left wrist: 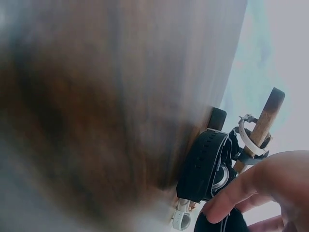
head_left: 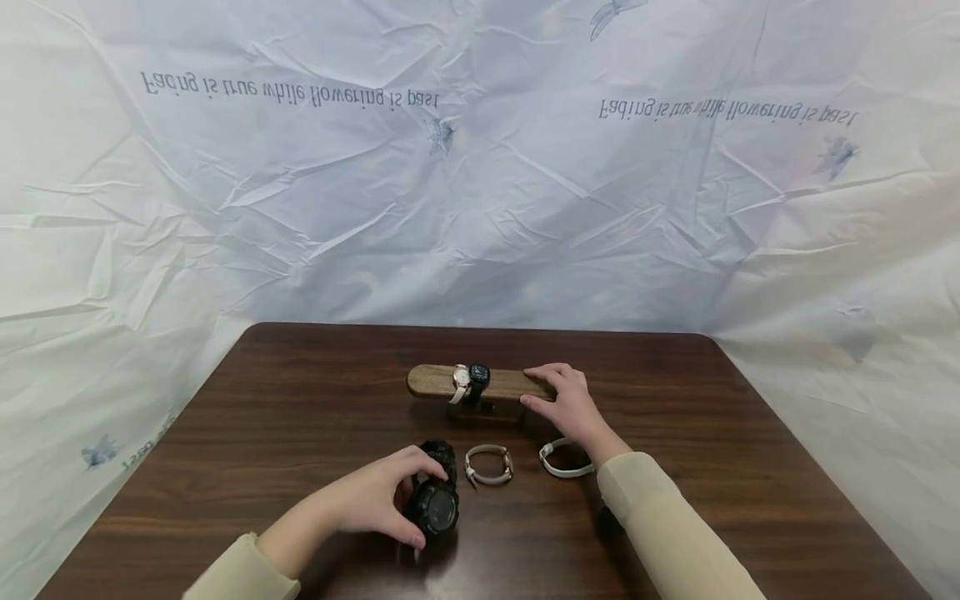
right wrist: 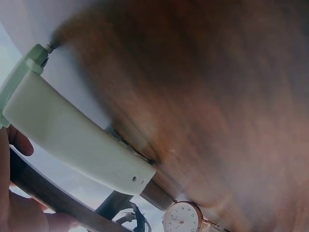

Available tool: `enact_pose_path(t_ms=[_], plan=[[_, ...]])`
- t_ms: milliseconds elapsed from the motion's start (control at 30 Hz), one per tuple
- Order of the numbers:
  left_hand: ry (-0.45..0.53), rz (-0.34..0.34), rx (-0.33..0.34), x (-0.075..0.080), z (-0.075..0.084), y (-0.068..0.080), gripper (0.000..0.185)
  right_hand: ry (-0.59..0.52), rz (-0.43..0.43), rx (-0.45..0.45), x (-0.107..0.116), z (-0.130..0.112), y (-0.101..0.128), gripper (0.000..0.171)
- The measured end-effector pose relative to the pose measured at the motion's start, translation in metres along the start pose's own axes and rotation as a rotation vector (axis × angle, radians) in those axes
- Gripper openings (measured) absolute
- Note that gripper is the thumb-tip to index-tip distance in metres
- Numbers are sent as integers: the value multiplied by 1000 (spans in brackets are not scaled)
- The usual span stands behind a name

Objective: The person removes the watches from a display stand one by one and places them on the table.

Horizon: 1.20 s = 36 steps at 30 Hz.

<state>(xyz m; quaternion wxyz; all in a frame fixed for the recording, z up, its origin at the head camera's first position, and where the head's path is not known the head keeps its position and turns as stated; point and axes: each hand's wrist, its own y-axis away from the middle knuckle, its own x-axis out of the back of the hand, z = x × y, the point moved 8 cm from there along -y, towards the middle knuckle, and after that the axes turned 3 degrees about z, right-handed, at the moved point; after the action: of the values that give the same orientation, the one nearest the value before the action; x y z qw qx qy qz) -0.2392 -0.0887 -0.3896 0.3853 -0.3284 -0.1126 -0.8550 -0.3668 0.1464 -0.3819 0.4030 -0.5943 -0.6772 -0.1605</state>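
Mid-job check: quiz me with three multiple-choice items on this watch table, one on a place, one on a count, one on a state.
1. Where is the right hand?
A. on the end of the wooden watch bar
B. flat on the table
C. on the black watch

2. How many watches hang on the bar?
A. none
B. two
C. four

3. What is the left hand doing?
A. lying open and idle
B. gripping the black watch on the table
C. holding a white watch

Answers:
1 A, its fingers curl over the bar's right end.
2 B, a white-faced watch and a dark watch sit side by side.
3 B, its fingers curl round the watch.
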Motion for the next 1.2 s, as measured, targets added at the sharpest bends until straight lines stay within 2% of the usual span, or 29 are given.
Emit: enact_pose_path(t_ms=[367, 600, 1033, 1200], plan=[[-194, 20, -33, -7, 3, 4, 58, 3, 4, 9, 0, -1, 0, 48], [-200, 0, -9, -11, 2, 4, 56, 6, 12, 13, 1, 0, 1, 49], [-297, 34, 25, -17, -1, 1, 56, 8, 12, 21, 0, -1, 0, 48], [-295, 18, 41, -18, -1, 0, 55, -3, 15, 19, 1, -1, 0, 47]])
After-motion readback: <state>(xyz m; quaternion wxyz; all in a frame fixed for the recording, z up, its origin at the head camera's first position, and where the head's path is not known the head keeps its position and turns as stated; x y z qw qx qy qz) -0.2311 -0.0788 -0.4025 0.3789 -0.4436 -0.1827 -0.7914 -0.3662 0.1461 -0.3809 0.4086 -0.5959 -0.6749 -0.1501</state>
